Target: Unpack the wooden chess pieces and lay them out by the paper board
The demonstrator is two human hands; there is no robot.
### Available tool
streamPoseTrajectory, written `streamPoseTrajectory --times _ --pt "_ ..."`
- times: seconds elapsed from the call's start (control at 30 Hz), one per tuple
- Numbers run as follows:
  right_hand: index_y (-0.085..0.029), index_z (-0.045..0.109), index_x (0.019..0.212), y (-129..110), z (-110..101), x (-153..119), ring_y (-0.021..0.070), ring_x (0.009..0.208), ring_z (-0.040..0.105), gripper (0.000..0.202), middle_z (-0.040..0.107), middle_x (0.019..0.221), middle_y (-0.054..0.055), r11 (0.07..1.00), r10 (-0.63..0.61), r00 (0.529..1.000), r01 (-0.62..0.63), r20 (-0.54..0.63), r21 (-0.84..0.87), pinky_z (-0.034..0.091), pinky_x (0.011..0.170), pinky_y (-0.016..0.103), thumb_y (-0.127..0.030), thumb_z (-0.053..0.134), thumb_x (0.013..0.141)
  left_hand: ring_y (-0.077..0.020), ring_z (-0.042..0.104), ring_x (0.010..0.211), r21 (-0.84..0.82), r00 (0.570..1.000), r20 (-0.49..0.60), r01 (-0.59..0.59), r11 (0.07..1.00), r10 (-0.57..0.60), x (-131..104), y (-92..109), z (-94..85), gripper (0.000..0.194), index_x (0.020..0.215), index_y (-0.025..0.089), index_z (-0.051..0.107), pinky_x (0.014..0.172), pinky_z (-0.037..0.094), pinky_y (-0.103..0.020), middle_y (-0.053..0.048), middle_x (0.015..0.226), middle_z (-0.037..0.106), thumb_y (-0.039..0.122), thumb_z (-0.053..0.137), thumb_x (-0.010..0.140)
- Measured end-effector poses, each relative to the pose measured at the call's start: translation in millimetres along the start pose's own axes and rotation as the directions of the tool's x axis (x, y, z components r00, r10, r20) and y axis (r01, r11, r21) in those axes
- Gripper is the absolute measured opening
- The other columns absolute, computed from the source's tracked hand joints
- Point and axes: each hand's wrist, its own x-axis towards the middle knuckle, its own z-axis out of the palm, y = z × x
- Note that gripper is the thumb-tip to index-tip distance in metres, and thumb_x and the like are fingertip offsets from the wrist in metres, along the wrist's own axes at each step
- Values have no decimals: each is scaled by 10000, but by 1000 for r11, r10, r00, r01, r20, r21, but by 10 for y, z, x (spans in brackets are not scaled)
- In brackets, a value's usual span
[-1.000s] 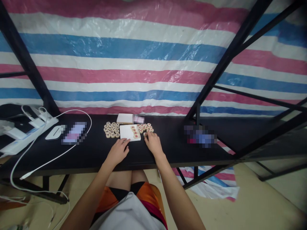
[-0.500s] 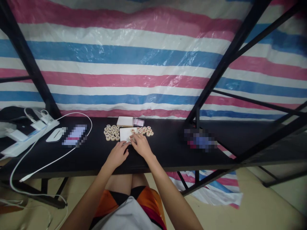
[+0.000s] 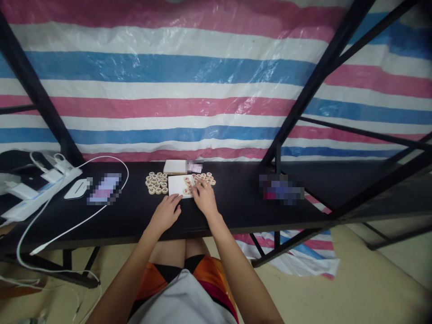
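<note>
A shallow white box [image 3: 174, 184] lies on the black table with several red-marked xiangqi pieces [image 3: 186, 183] in its right part. My left hand [image 3: 166, 213] rests by the box's front left edge, fingers stretched out and touching it. Over the box's right side, my right hand [image 3: 205, 198] has its fingers apart, its tips down among the red-marked pieces there. Whether a fingertip touches a piece cannot be made out. Just left of the box, dark-marked xiangqi pieces [image 3: 156, 183] lie grouped in rows. More red-marked pieces [image 3: 209, 175] lie beyond my right fingers.
Behind the box stands another white box [image 3: 174, 167] with a small blurred item beside it. A phone [image 3: 105, 189], a white device [image 3: 77, 189], a power strip [image 3: 43, 189] and a white cable [image 3: 67, 235] occupy the left. A blurred dark bundle [image 3: 282, 190] lies right, near a black frame post [image 3: 303, 99].
My right hand has moved right, from over the white box to its right edge and the red-marked pieces. More pieces now show in the box. My left hand has stayed put.
</note>
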Motion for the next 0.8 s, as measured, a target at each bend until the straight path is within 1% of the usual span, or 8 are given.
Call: streamPoseTrajectory --times 0.1,0.2,0.3,0.43,0.6,0.67,0.73,0.8 --pt "-174 612 1144 173 -2 28 260 1113 474 374 502 1302 131 969 238 971 -238 -12 -71 411 886 381 -126 417 828 -236 499 1074 -1 1000 0 12 1000 -12 15 2 0 383 1252 167 526 950 440 -397 -83 1246 554 207 416 888" --pt "-168 548 1238 250 5 42 260 1104 479 454 517 1292 128 942 315 948 -308 33 -132 410 878 371 -110 431 803 -234 502 1076 0 1000 -4 11 1000 -11 24 9 1 378 1245 171 534 948 442 -394 -84 1241 556 208 426 884" --pt "-158 562 1215 218 -8 39 253 1074 488 419 539 1245 132 935 324 945 -313 42 -168 409 863 354 -144 439 814 -227 510 1068 -4 1000 -10 6 1000 -6 24 14 -1 375 1239 180 540 939 449 -388 -82 1232 562 200 431 881" --pt "-132 634 1046 164 -55 18 263 1080 472 292 505 1236 161 922 346 938 -345 -30 -177 410 831 340 -174 475 804 -229 511 1061 7 1000 -12 -2 1000 2 20 12 -3 378 1243 167 537 936 451 -391 -87 1242 558 186 417 885" --pt "-144 614 955 204 -72 4 228 924 538 218 598 994 117 920 381 924 -376 19 -112 410 771 320 -121 476 787 -226 509 1063 22 1000 3 0 1000 0 16 10 -1 380 1252 164 528 945 443 -381 -83 1235 561 194 410 892" --pt "-145 609 910 215 -64 -1 219 891 547 195 605 949 107 921 386 922 -385 5 -59 415 776 321 -100 477 773 -228 509 1058 24 1000 4 5 1000 -5 13 12 -1 378 1251 160 529 945 442 -386 -86 1233 561 197 410 894" --pt "-147 604 884 191 -54 -6 215 901 547 174 608 937 103 947 320 947 -319 -34 42 420 815 328 -102 480 770 -230 506 1058 23 1000 3 4 1000 -4 9 14 0 377 1250 158 529 942 443 -390 -86 1231 561 199 407 895" --pt "-161 599 903 127 -40 -6 209 946 543 168 608 965 96 974 152 986 -138 -68 179 420 866 331 -129 481 788 -230 503 1063 19 1000 -4 1 1000 -1 6 12 4 379 1254 161 524 940 445 -389 -84 1231 559 199 404 896"
